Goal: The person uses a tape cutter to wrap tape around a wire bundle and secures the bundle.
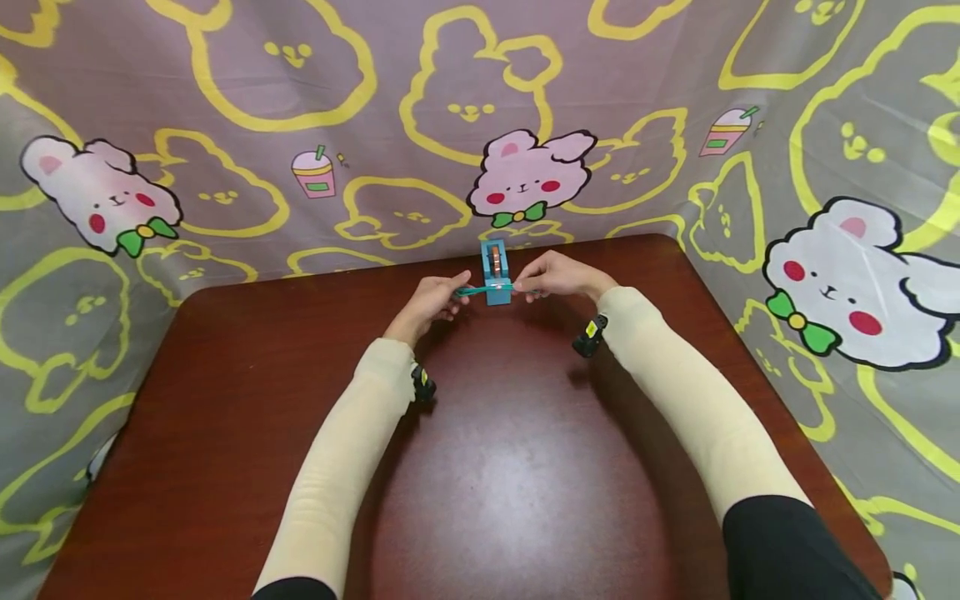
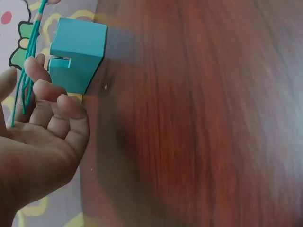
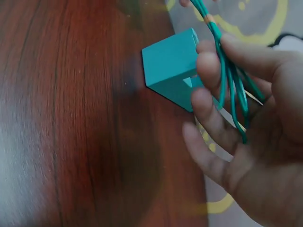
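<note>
A folded bundle of thin green cable [image 1: 474,291] is stretched between the two hands, in front of a teal tape dispenser [image 1: 498,297]. My left hand [image 1: 435,298] holds its left end between thumb and fingers. Its other fingers curl loosely below, as the left wrist view shows. My right hand [image 1: 555,275] pinches the other end between thumb and index finger, and loops of the green cable [image 3: 232,90] hang into the palm. A narrow orange-tan band [image 3: 209,19] wraps the middle of the bundle. A brown roll of tape [image 1: 495,258] sits upright in the dispenser.
The dark red-brown table [image 1: 300,375] has a glossy surface. Close behind its back edge hangs a grey curtain [image 1: 360,225] with yellow outlines and rabbit prints, which also runs along both sides. A small black camera is strapped to each wrist.
</note>
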### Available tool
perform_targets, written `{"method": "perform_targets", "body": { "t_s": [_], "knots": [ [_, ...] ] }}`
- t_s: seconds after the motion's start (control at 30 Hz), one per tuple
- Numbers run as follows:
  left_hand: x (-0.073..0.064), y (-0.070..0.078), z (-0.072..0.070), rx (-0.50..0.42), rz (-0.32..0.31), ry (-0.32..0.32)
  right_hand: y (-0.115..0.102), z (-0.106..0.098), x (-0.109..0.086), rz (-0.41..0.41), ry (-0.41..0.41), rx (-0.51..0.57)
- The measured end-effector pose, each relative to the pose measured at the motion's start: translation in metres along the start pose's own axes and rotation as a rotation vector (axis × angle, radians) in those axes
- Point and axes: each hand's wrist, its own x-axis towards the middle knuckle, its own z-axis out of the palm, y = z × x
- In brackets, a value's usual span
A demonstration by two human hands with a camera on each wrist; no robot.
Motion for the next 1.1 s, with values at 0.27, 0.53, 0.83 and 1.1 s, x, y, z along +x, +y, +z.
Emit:
{"method": "perform_targets", "body": {
  "t_s": [0.27,0.53,0.83,1.1],
  "knots": [
    [0.005,0.004,-0.003,-0.08,-0.214,-0.079,-0.017,0.009,-0.002,-0.156,0.113,-0.329],
    [0.009,0.012,-0.005,-0.002,-0.256,-0.166,-0.023,0.017,-0.003,-0.259,0.211,-0.53],
    [0.01,0.011,-0.003,0.025,-0.162,-0.16,-0.021,0.019,-0.004,-0.202,0.209,-0.483],
    [0.006,0.01,0.005,0.027,-0.038,-0.063,-0.026,0.025,-0.001,-0.12,0.186,-0.519]
  ]
}}
